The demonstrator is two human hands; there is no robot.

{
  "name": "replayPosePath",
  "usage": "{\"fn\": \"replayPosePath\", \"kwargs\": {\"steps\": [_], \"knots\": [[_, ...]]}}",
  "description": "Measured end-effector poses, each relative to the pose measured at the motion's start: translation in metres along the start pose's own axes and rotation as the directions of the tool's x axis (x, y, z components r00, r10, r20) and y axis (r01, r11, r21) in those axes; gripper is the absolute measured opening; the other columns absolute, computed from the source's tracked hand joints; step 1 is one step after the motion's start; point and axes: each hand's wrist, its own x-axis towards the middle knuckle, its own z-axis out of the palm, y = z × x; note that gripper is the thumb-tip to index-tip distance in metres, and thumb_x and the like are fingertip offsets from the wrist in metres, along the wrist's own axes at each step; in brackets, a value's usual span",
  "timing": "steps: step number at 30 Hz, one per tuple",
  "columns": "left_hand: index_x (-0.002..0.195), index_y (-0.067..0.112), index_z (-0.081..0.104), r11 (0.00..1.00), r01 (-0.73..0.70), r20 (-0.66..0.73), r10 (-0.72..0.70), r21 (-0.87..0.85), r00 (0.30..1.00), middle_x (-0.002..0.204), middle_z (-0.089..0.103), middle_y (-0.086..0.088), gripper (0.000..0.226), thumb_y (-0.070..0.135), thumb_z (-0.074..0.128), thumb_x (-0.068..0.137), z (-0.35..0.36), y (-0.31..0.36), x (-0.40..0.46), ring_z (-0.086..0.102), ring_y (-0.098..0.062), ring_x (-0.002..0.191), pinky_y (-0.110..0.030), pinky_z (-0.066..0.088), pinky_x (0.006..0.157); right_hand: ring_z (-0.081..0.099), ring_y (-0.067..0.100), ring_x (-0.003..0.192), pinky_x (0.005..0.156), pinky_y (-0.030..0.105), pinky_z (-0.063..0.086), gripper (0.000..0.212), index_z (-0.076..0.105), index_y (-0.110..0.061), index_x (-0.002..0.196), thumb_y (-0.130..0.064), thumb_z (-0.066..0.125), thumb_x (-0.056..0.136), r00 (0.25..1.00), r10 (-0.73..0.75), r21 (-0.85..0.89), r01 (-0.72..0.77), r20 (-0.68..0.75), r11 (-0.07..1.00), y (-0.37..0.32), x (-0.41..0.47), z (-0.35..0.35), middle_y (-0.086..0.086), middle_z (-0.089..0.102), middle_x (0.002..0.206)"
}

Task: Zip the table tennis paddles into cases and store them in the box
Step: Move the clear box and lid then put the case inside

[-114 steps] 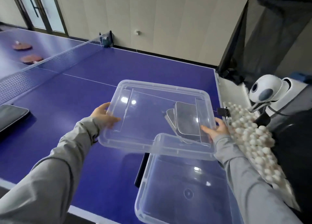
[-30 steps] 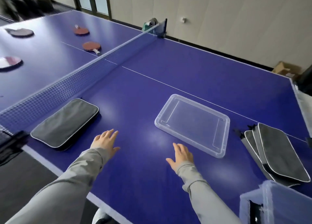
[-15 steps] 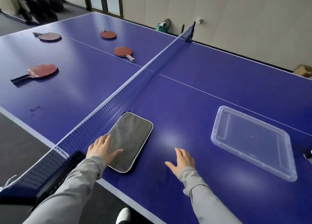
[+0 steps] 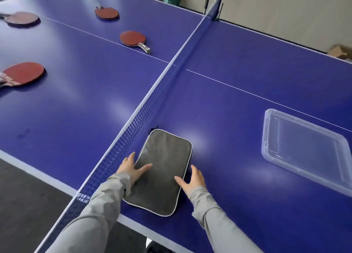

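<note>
— Just beside the net point(image 4: 144, 108), at the near edge of the table point(image 4: 247, 85), we had both hands on one dark case point(image 4: 165, 169): our left hand point(image 4: 131, 169) lay flat, fingers spread, on its left edge, and our right hand point(image 4: 192, 180) touched its right edge, fingers straight, neither one gripping.

— Which way did the case run?

— Its long axis pointed away from us, roughly along the net, so the hands bracketed it from either side near its close end. Whether the zip was open, we could not tell.

— And the paddles?

— All across the net, to our left. The nearest paddle point(image 4: 22, 73) lay well apart from the case, so our left hand was the nearer one for the reach, we judged. The clear lid point(image 4: 308, 150) sat off to our right.
</note>
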Motion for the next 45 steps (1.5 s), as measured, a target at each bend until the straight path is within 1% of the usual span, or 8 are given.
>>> {"fn": "replayPosePath", "kwargs": {"steps": [7,15,19,25,31,35,40,45], "knots": [[0.134,0.018,0.042,0.991,0.099,0.104,-0.089,-0.09,0.991,0.129,0.046,-0.009,0.082,0.056,0.073,0.069,0.007,0.01,0.027,0.05,-0.028,0.116,-0.039,0.039,0.104,0.036,0.026,0.132,0.11,0.031,0.028,0.087,0.026,-0.005,0.141,-0.027,0.077,0.074,0.998,0.067,0.308,-0.06,-0.014,0.95,-0.01,0.02,0.012,0.015,0.039,0.14],[0.122,0.014,0.043,0.951,0.14,0.102,-0.116,-0.276,0.988,0.107,0.06,-0.006,0.074,0.039,0.082,0.066,0.014,0.015,0.027,0.058,-0.024,0.095,-0.036,0.048,0.089,0.042,0.026,0.126,0.108,0.034,0.033,0.079,0.031,-0.007,0.136,-0.018,0.077,0.073,0.998,0.058,0.408,-0.038,-0.035,0.912,-0.011,0.016,0.002,0.014,0.042,0.136],[0.117,0.004,0.05,0.822,0.195,0.19,-0.107,-0.534,0.976,0.104,0.065,-0.016,0.063,0.021,0.084,0.066,0.017,0.031,0.018,0.064,-0.032,0.092,-0.043,0.053,0.085,0.044,0.024,0.125,0.108,0.039,0.035,0.077,0.032,-0.012,0.136,-0.015,0.077,0.074,0.999,0.001,0.424,0.02,-0.05,0.906,-0.003,0.008,-0.032,0.01,0.043,0.136],[0.111,0.005,0.058,0.671,0.206,0.388,0.132,-0.712,0.912,0.09,0.073,-0.014,0.072,0.021,0.086,0.046,0.038,0.073,-0.011,0.067,-0.033,0.082,-0.047,0.053,0.08,0.05,0.015,0.109,0.093,0.027,0.043,0.073,0.036,-0.018,0.133,-0.012,0.077,0.073,0.993,-0.077,0.47,0.112,-0.094,0.875,0.025,-0.017,-0.107,0.0,0.048,0.127],[0.105,0.005,0.062,0.537,0.207,0.37,0.215,-0.818,0.904,0.098,0.07,-0.016,0.056,0.013,0.083,0.054,0.089,0.131,-0.052,0.069,-0.031,0.08,-0.04,0.056,0.07,0.051,0.013,0.107,0.095,0.03,0.043,0.072,0.039,-0.025,0.134,-0.023,0.078,0.073,0.937,0.083,0.561,0.131,-0.339,0.817,0.075,-0.069,-0.151,-0.006,0.051,0.119],[0.095,0.014,0.058,0.44,0.255,0.369,0.195,-0.861,0.909,0.093,0.067,-0.01,0.027,0.009,0.074,0.074,0.131,0.171,-0.095,0.065,-0.027,0.076,-0.04,0.053,0.071,0.053,0.014,0.104,0.091,0.028,0.045,0.072,0.042,-0.027,0.131,-0.023,0.08,0.07,0.783,0.33,0.699,0.18,-0.528,0.692,0.128,-0.116,-0.161,-0.003,0.053,0.116],[0.119,0.013,0.053,0.391,0.307,0.417,0.235,-0.867,0.878,0.116,0.062,-0.011,0.04,0.013,0.067,0.082,0.189,0.209,-0.168,0.061,-0.032,0.104,-0.054,0.049,0.089,0.06,0.01,0.085,0.074,0.035,0.051,0.056,0.044,-0.028,0.12,-0.008,0.073,0.077,0.758,0.489,0.902,0.351,-0.432,0.252,0.174,-0.153,-0.175,-0.002,0.06,0.106],[0.104,0.023,0.056,0.372,0.285,0.412,0.326,-0.883,0.851,0.104,0.068,-0.003,0.039,0.013,0.075,0.071,0.254,0.228,-0.246,0.065,-0.024,0.096,-0.04,0.054,0.081,0.064,0.017,0.095,0.077,0.035,0.055,0.065,0.047,-0.038,0.113,-0.012,0.083,0.065,0.698,0.512,0.862,0.454,-0.501,0.225,0.24,-0.21,-0.206,0.005,0.061,0.114]]}}
